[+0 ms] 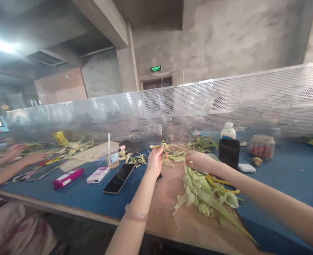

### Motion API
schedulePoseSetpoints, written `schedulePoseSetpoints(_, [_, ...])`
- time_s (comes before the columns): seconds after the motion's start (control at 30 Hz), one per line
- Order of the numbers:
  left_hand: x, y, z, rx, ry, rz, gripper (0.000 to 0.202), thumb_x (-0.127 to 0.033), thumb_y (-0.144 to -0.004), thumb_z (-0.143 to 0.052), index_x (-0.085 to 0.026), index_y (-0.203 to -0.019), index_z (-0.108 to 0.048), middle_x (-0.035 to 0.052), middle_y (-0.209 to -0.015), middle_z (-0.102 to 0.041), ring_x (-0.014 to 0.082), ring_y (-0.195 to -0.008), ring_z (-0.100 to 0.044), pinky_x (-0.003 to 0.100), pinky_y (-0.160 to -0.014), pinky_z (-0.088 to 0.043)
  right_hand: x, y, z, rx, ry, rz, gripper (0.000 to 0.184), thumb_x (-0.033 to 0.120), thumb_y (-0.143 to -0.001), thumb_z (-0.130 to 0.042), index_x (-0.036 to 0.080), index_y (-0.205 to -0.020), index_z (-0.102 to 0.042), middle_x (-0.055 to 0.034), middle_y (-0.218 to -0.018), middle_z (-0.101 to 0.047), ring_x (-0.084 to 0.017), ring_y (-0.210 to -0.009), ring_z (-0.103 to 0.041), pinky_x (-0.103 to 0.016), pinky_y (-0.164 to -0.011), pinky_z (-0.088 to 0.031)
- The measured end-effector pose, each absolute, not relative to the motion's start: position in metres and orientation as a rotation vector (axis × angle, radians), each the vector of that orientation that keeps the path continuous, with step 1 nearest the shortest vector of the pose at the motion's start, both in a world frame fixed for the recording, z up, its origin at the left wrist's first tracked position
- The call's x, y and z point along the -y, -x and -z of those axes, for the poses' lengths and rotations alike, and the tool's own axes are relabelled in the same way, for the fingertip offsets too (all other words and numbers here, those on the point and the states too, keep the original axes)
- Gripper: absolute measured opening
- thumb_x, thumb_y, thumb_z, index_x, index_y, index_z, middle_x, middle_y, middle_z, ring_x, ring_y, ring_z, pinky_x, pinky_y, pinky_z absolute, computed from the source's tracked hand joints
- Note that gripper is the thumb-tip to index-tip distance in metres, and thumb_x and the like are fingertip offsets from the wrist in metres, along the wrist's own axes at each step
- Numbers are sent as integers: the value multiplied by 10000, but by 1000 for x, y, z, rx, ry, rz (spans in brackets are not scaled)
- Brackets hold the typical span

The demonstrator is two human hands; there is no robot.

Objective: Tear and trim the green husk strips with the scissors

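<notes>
- At the far left we saw a co-worker's hands (26,155) over scattered strips on the blue table (92,198); we could not tell what they held.
- Next to them, a yellow packet (60,138) stood near the perforated screen (105,111).
- Nearer us lay a magenta pack (68,178), then a pink-and-white box (98,175).
- Behind the box stood a cup (114,159) with a straw, and to its right a phone (119,178) lay face up.
- Our left hand (154,162), a bangle (136,212) on its forearm, had its fingers closed around a small bundle (163,145), which stuck up at the fingertips, above the far part of the brown board (167,212).
- Between our hands, pale strips (176,156) lay just right of the bundle.
- Our right hand (199,162) was bent low at the far end of the leaves (201,194), with the bundle to its left, apart from it; we could not tell whether its fingers gripped anything.
- Beneath our right forearm, yellow loops (225,183) lay beside the leaves.
- Farther right we had a black device (229,153) before a white bottle (228,131), a white case (247,168) and a jar (262,147).
</notes>
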State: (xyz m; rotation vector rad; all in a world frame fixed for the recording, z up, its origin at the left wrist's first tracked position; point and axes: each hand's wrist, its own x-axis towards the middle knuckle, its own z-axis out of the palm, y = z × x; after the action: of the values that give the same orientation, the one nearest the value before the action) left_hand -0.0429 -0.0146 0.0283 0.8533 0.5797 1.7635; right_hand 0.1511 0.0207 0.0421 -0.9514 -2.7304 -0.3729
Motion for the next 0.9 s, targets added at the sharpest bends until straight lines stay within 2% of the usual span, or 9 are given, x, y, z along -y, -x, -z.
schedulePoseSetpoints(0.07, [13, 46, -29, -524, -782, -1789, 199, -204, -609, -695, -149, -771, -595, 5, -756, -649, 65, -509, -554, 181, -495, -454, 7, -146, -48, 2512, 883, 206, 202, 179, -795, -412, 146, -821, -610, -67, -768, -597, -147, -722, -539, -255, -650, -409])
schedulePoseSetpoints(0.17, [11, 55, -28, -427, -654, -1805, 147, -209, -655, -662, -158, -779, -602, -2, -774, -652, 53, -515, -557, 176, -521, -472, 73, -129, -30, 2393, 501, -3, 242, 173, -805, -376, 155, -919, -588, -46, -778, -601, -130, -687, -534, -256, -626, -422])
schedulePoseSetpoints(0.3, [8, 68, -25, -392, -568, -1795, 102, -212, -697, -628, -153, -776, -606, 3, -767, -652, 46, -510, -557, 169, -518, -475, 126, -110, 0, 2599, 380, -19, 234, 213, -725, -509, 214, -941, -600, 4, -811, -626, -113, -707, -548, -214, -638, -427])
schedulePoseSetpoints(0.4, [6, 72, -23, -391, -549, -1797, 101, -211, -704, -623, -156, -787, -607, 4, -766, -653, 41, -502, -554, 164, -510, -471, 91, -109, -7, 2728, 613, -42, 279, 118, -715, -457, 196, -933, -614, -6, -820, -642, -108, -702, -550, -204, -640, -418])
schedulePoseSetpoints(0.47, [4, 71, -22, -395, -555, -1783, 110, -211, -699, -628, -158, -793, -608, 1, -769, -654, 43, -505, -557, 165, -506, -470, 49, -113, -15, 2672, 874, 8, 269, 71, -697, -421, 123, -852, -635, -64, -787, -645, -132, -688, -553, -225, -629, -412])
schedulePoseSetpoints(0.6, [2, 67, -22, -421, -597, -1725, 125, -204, -686, -638, -158, -799, -610, -2, -761, -652, 50, -510, -563, 170, -501, -471, 0, -120, -16, 2701, 1216, 75, 156, 167, -649, -507, 102, -628, -648, -94, -589, -619, -169, -574, -548, -234, -515, -376])
schedulePoseSetpoints(0.77, [5, 63, -23, -444, -605, -1685, 129, -201, -669, -653, -167, -783, -603, -8, -757, -653, 51, -513, -564, 167, -498, -467, 7, -116, -8, 2760, 1307, 80, 227, 228, -625, -516, 93, -719, -671, -125, -683, -641, -204, -620, -571, -236, -485, -348])
schedulePoseSetpoints(0.9, [3, 58, -24, -473, -612, -1655, 158, -206, -646, -673, -176, -783, -600, -18, -752, -652, 51, -506, -560, 170, -492, -465, 7, -111, -11, 2856, 1284, 7, 160, 159, -562, -542, 99, -640, -667, -90, -613, -625, -169, -552, -542, -222, -459, -317])
